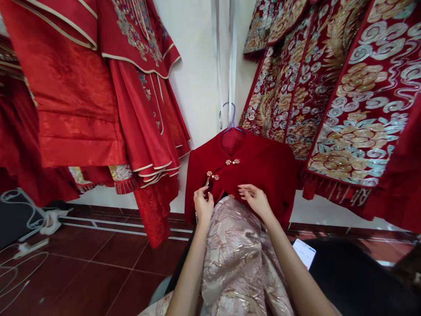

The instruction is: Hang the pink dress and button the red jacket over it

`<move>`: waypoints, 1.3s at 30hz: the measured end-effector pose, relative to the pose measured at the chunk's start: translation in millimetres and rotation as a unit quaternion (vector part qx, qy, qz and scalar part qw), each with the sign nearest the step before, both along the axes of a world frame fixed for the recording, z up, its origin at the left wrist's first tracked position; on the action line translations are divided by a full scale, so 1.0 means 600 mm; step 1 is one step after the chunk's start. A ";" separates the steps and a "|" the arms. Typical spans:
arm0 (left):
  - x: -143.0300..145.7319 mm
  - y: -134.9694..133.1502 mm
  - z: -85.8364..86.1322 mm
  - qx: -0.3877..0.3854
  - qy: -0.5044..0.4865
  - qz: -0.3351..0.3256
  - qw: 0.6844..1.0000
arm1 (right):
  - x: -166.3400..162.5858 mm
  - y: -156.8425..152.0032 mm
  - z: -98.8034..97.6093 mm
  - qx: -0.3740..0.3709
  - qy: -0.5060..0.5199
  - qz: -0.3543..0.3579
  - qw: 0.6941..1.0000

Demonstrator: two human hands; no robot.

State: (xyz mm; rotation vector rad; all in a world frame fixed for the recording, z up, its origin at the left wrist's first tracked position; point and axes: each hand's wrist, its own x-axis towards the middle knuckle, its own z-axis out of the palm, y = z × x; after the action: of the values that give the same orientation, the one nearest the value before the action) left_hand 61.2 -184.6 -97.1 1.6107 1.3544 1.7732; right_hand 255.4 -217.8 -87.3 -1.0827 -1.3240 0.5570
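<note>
A dark red velvet jacket (pixel 259 169) hangs on a purple hanger (pixel 232 119) against the white wall, over a pale pink brocade skirt (pixel 237 259). Pearl knot buttons (pixel 232 162) run down its front flap. My left hand (pixel 203 204) pinches the flap's edge just below the second button (pixel 211 177), fingers closed on the fabric. My right hand (pixel 255 198) rests on the jacket's lower front edge, fingers curled against the cloth at the opening.
Red embroidered robes (pixel 131 87) hang to the left, a heavily gold and silver embroidered gown (pixel 345 87) to the right. White cables and a power strip (pixel 31 248) lie on the red tiled floor at left. A phone (pixel 304 253) lies on a black surface at lower right.
</note>
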 end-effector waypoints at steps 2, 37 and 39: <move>-0.003 0.004 -0.012 -0.018 0.012 -0.005 1.000 | 0.012 -0.010 -0.006 -0.027 0.010 -0.002 1.000; -0.016 0.023 -0.022 -0.146 -0.102 -0.180 0.967 | -0.108 0.016 -0.039 -0.025 -0.105 -0.047 0.993; -0.019 0.023 -0.023 -0.151 -0.126 -0.201 0.960 | -0.108 0.016 -0.040 -0.017 -0.103 -0.044 0.993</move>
State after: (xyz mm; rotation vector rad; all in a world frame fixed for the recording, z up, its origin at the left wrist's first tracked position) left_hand 49.8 -170.5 -110.9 1.3267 1.0300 1.3966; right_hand 190.7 -208.3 -111.2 -1.2481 -1.4413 0.4112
